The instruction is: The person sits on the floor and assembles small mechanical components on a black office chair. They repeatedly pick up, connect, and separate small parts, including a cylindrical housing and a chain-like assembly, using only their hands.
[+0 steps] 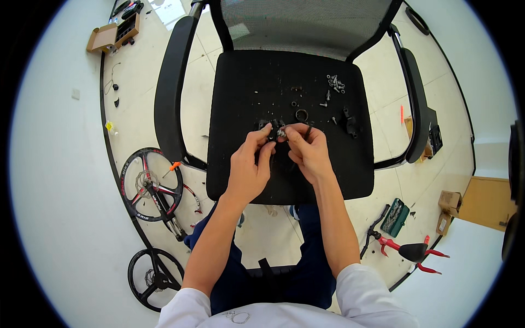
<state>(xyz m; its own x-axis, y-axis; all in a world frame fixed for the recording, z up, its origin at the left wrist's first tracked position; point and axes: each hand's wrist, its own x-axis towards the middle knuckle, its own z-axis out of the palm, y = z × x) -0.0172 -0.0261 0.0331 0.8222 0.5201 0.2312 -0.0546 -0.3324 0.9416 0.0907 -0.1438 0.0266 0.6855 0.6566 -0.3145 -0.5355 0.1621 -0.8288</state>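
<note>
Over the black chair seat [229, 169], my two hands meet at a small black mechanical part [275, 130]. My left hand [251, 164] pinches this part between thumb and fingers. My right hand [309, 152] is closed at a small silver piece [281, 132] against the part's right side; whether it is a bolt or a nut I cannot tell. A thin dark piece shows by the right index finger. Just beyond lies a black ring [301, 115]. To the right are a black bracket-like part [349, 123], a loose screw [334, 120] and a pile of silver bolts [336, 83].
Armrests [176, 93] flank the seat, and a mesh backrest [306, 27] rises behind it. Bicycle wheels [151, 184] and an orange-handled screwdriver [174, 166] lie on the left floor. At right lie a red fork [389, 244], a green case [395, 217] and cardboard boxes [449, 202].
</note>
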